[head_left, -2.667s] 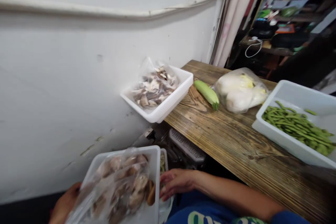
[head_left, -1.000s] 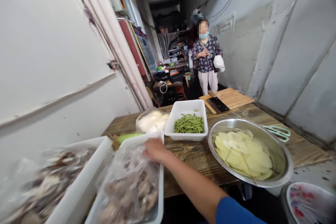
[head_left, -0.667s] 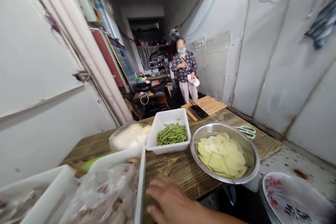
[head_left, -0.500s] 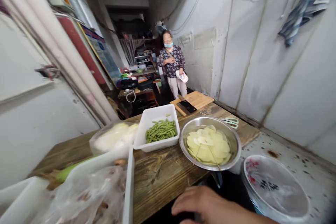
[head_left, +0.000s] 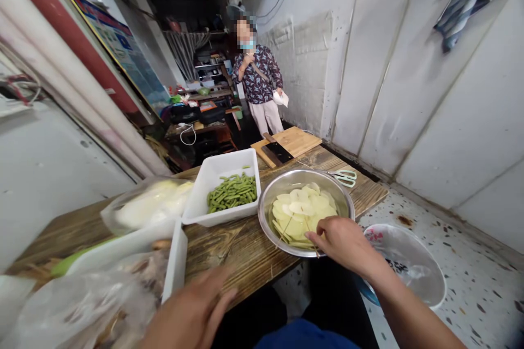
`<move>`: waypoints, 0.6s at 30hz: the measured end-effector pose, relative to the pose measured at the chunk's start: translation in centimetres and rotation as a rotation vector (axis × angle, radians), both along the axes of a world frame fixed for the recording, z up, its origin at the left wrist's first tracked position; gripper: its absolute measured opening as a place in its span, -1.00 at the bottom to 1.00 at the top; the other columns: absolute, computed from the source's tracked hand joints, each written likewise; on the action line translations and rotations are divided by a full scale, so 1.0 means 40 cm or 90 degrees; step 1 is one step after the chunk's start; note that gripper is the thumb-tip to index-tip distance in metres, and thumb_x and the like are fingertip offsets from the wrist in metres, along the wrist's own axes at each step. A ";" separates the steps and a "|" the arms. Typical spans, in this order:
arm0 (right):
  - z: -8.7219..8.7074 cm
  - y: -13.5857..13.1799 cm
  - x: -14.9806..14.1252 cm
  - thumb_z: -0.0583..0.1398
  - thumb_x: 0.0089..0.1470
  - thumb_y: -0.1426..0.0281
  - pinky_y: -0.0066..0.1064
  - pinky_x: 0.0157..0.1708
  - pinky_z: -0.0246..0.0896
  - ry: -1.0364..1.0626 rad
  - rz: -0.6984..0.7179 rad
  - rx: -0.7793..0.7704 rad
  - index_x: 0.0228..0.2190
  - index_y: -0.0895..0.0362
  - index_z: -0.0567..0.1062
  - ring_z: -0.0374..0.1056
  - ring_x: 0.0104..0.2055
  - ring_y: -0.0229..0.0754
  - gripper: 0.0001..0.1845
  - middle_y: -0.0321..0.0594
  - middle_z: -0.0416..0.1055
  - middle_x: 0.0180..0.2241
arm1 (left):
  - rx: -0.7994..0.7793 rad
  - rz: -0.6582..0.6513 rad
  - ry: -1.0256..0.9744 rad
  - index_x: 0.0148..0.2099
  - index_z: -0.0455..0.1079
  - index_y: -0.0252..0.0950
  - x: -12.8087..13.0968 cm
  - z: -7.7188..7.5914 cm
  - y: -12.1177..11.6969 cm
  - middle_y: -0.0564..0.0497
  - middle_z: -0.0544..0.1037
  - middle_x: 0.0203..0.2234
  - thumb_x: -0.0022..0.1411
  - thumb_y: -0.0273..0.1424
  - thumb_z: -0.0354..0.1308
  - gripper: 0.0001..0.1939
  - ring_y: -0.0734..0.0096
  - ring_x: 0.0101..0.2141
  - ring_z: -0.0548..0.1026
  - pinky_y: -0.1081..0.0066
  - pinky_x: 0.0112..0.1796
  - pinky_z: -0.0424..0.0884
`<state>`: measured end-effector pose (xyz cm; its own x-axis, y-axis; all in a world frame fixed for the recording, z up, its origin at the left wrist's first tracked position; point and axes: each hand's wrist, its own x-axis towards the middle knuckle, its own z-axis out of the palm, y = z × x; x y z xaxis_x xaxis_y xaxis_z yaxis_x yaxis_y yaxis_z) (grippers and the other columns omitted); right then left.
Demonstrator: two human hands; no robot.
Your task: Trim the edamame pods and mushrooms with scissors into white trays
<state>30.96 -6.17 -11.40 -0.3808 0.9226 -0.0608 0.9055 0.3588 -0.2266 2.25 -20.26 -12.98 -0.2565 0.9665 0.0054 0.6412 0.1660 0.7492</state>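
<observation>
A steel bowl (head_left: 265, 223) holds pale potato slices (head_left: 295, 206) in liquid, with two thin wooden skewers (head_left: 287, 224) leaning across them. My right hand (head_left: 341, 240) is over the bowl's near right rim, its thumb and index finger closed around one skewer among the slices. At the lower left, my left hand (head_left: 194, 305) hangs by the table's near edge, fingers stretched and somewhat blurred, holding nothing. It is nearest to a white tub (head_left: 177, 259) containing meat-like pieces in clear plastic. Cut green beans (head_left: 232, 192) lie in another white tub (head_left: 204, 177) left of the bowl.
A cleaver (head_left: 278, 152) lies on a wooden cutting board (head_left: 305, 142) at the table's far end. Green-handled scissors (head_left: 346, 177) lie behind the bowl. A plastic-lined bucket (head_left: 426, 278) stands at the right. Beyond the table stands a person (head_left: 260, 79). A bag of pale food (head_left: 151, 204) sits left.
My right hand has moved up and forward from below the table edge to the skewer in the bowl. My left hand has come into view. The view has shifted; the person has raised a hand.
</observation>
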 end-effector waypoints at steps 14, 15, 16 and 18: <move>0.007 0.046 -0.003 0.10 0.13 0.39 -0.36 -0.35 0.16 -0.039 0.006 -0.024 -0.38 0.18 0.63 0.55 -0.21 0.03 -0.71 0.04 0.64 -0.29 | -0.113 -0.247 0.515 -0.24 0.62 -0.39 0.296 0.079 0.325 -0.30 0.66 -0.28 0.33 -0.24 0.06 -0.62 0.05 -0.17 0.60 0.24 -0.14 0.41; 0.002 0.036 0.004 0.09 0.13 0.40 -0.36 -0.36 0.14 -0.040 0.014 -0.019 -0.40 0.17 0.61 0.55 -0.23 0.01 -0.71 0.02 0.63 -0.31 | -0.085 -0.231 0.499 -0.22 0.62 -0.38 0.288 0.076 0.302 -0.27 0.66 -0.27 0.35 -0.25 0.03 -0.61 0.07 -0.16 0.59 0.23 -0.11 0.40; -0.006 0.028 0.012 0.07 0.14 0.40 -0.36 -0.38 0.12 -0.043 0.024 -0.015 -0.42 0.17 0.59 0.54 -0.26 0.01 -0.71 0.02 0.63 -0.33 | -0.060 -0.219 0.480 -0.20 0.61 -0.37 0.275 0.075 0.276 -0.24 0.66 -0.25 0.37 -0.25 0.01 -0.61 0.09 -0.15 0.58 0.21 -0.08 0.40; -0.034 0.024 0.034 0.05 0.14 0.37 -0.35 -0.42 0.07 -0.034 0.019 0.002 -0.48 0.12 0.52 0.52 -0.35 -0.03 -0.71 -0.06 0.60 -0.42 | -0.040 -0.213 0.442 -0.19 0.59 -0.34 0.228 0.076 0.221 -0.19 0.65 -0.25 0.39 -0.25 0.00 -0.63 0.12 -0.14 0.57 0.21 -0.05 0.40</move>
